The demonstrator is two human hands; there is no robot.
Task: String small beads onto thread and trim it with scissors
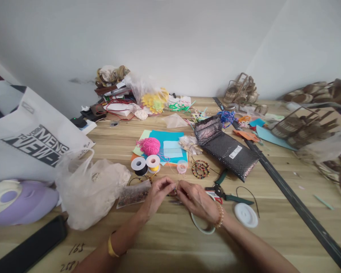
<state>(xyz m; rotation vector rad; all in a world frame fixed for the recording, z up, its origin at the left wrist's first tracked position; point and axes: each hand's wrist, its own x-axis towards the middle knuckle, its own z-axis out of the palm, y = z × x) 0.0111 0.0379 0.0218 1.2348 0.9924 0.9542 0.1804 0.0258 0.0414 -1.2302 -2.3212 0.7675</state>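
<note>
Tiny piece (174, 190), too small to make out, sits where the fingertips of both hands meet, low over the wooden table (170, 242).

Far to the left of the left hand lies a white tote bag (31, 146), with a purple mask (22, 203) in front of it and a flat black device (31, 250) nearer the person. A crumpled clear plastic bag (88, 189) lies between these and the hand. Just beside the left hand's knuckles, touching or nearly so, is a clear packet of beads (133, 194). The left hand (157, 193) has its fingers closed in a pinch on the tiny piece; a yellow band (112, 246) circles its wrist.

Beyond the hands stand a black thread spool (138, 165), a yellow thread spool (152, 163) and a pink yarn ball (151, 146).

The right hand (197, 201) is likewise pinched shut on the tiny piece, a beaded bracelet (220, 216) on its wrist. A white ring (200, 226) lies partly under that wrist. Just right of the hand are green-handled pliers (226, 194), then a white round lid (246, 215). Beyond them lies a black padded mailer (224, 146).
</note>
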